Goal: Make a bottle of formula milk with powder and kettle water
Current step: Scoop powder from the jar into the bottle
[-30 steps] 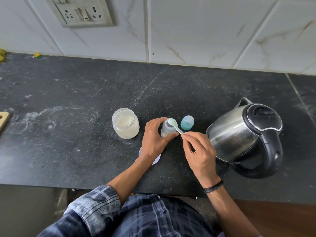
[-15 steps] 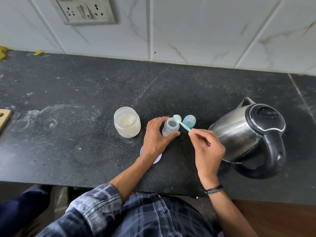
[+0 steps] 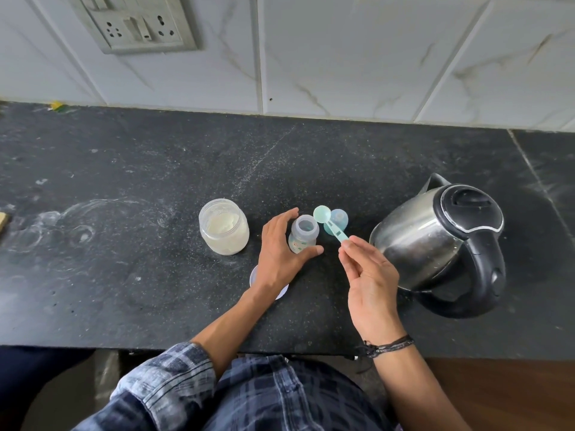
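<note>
A small clear baby bottle (image 3: 303,236) stands open-mouthed on the black counter (image 3: 124,275). My left hand (image 3: 280,256) curls round it, thumb at its base and fingers behind it. My right hand (image 3: 370,281) pinches the handle of a pale green scoop (image 3: 322,214), whose bowl hovers just right of the bottle mouth. The scoop bowl looks empty. An open jar of cream powder (image 3: 224,227) stands left of the bottle. A steel kettle (image 3: 435,241) with a black lid and handle sits to the right, close to my right hand.
A blue bottle teat cap (image 3: 340,219) stands behind the scoop. A white lid (image 3: 253,279) lies partly under my left wrist. A wall socket (image 3: 137,23) is on the tiled wall. A wooden piece (image 3: 3,220) shows at the left edge.
My right hand has drawn the scoop off the bottle mouth, back and to the right, and turned palm up. My left hand's fingers have loosened a little round the bottle.
</note>
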Demonstrator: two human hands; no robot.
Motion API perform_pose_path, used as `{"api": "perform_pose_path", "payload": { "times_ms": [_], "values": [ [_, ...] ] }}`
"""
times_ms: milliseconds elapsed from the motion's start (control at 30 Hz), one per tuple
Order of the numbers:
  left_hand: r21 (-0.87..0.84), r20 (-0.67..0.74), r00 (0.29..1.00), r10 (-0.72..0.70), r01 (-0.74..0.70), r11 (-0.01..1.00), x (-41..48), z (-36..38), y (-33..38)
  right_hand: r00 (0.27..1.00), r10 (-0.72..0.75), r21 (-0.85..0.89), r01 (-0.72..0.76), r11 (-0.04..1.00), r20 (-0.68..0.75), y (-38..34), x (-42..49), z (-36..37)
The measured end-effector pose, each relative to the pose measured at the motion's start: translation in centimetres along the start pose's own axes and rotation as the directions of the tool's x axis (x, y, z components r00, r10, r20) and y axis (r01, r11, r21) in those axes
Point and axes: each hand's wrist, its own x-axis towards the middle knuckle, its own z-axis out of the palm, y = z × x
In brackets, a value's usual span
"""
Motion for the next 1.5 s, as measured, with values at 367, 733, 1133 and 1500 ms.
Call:
{"api": "perform_pose_path", "payload": {
  "times_ms": [367,733,1133,1500],
  "values": [
    [-0.124,-0.193,0.960,0.202,-0.228,0.966,-0.1,-3.0,2.9,1.000,0.001,-0.003,-0.001,1.000,0.000,0.1,-1.4,-1.3],
    [0.059,-0.542,0.814,0.208,-0.210,0.976,1.2,-8.9,1.3,0.956,-0.221,-0.340,0.276,0.899,0.191,1.4,-2.8,1.7],
    [-0.254,-0.455,0.875,-0.163,0.048,0.966,-0.1,-11.6,-3.0,0.844,-0.304,-0.633,0.533,0.561,0.441,3.3,-1.9,11.2],
    [-0.293,-0.355,0.915,-0.191,0.085,0.952,-0.6,-11.5,-3.9,0.763,-0.214,-0.756,0.641,0.135,0.610,5.1,-0.6,15.5]
  ]
}}
